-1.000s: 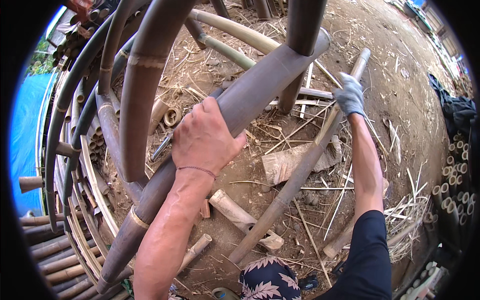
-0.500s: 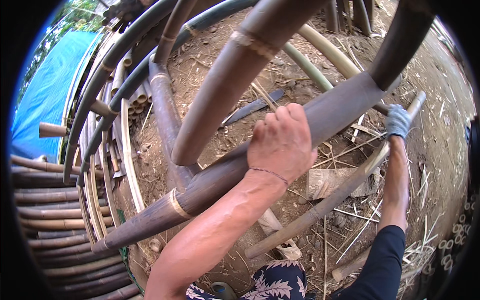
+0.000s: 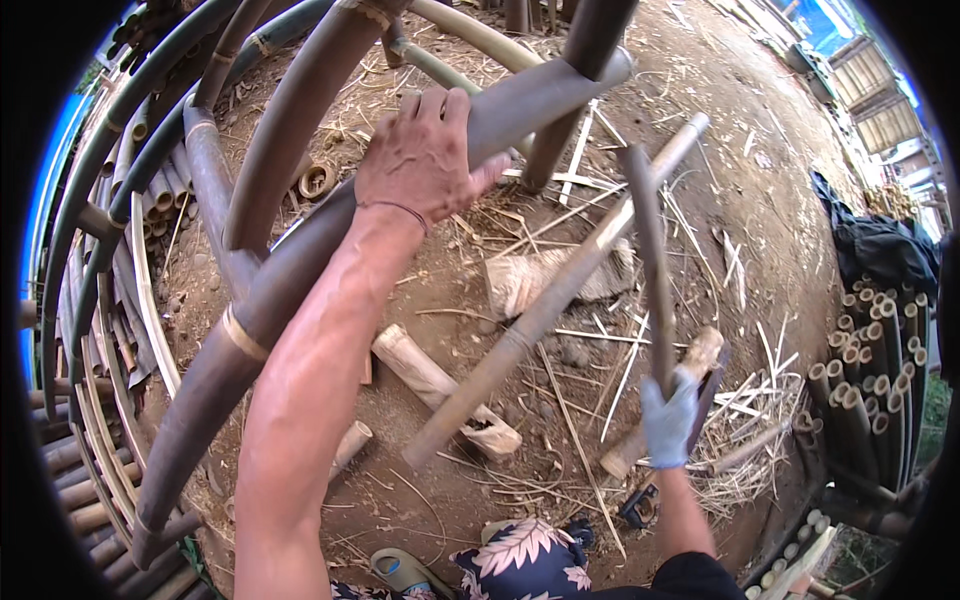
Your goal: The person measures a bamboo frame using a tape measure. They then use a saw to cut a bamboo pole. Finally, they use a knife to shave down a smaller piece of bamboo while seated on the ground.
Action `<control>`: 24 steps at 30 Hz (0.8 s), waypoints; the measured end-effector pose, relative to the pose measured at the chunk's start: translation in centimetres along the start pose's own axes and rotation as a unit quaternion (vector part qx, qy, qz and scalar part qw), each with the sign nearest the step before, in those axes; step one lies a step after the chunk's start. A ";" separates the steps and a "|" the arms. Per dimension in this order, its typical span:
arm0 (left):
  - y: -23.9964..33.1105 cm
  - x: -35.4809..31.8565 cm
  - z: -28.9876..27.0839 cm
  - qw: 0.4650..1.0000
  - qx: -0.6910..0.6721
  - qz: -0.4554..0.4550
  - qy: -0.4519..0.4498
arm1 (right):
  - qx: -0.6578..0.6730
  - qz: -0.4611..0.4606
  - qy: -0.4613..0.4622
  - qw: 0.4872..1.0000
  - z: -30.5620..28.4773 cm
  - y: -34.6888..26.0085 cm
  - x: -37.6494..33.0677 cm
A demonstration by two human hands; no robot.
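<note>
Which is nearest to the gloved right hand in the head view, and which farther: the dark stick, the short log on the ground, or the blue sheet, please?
1. Dark stick: held in the right hand.
2. Short log: on the ground, to its left.
3. Blue sheet: far left edge.

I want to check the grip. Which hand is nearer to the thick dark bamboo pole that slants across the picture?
Left. The bare left hand lies on the thick dark bamboo pole. The gloved right hand is lower right, apart from it, gripping a thin dark stick.
</note>
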State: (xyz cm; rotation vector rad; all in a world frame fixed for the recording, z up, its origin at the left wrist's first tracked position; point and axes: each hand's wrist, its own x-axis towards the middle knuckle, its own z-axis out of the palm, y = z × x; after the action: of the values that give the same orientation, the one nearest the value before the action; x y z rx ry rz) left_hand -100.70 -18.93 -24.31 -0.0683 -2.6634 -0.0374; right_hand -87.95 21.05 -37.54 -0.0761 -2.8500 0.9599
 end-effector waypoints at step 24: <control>-4.7 -40.2 -31.7 0.543 -0.606 -0.445 0.373 | 0.344 0.306 -0.078 0.884 19.0 -16.0 -12.5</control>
State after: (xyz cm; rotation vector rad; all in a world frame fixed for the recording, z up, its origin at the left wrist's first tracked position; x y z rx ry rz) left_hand -50.76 -26.47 -14.69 0.6878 -1.0841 -1.7424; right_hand -78.38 -4.16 -44.26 -0.8873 -2.4387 2.1176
